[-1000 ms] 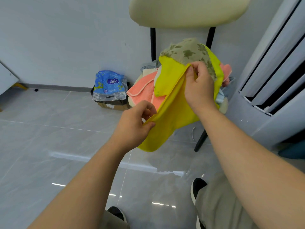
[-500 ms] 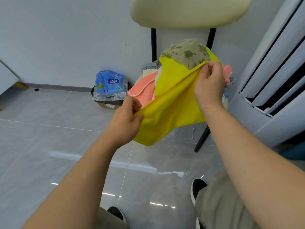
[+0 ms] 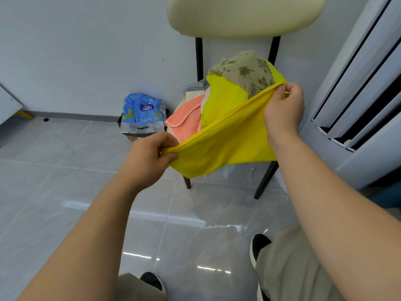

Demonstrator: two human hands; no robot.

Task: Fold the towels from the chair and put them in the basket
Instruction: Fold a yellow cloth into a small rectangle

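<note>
- Left hand, arm reaching forward and low, pinches one corner of the yellow towel between thumb and curled fingers.
- Right hand, held higher, pinches the opposite corner.
- The towel's top edge is stretched taut between them, in front of the chair and its pile of towels.
</note>
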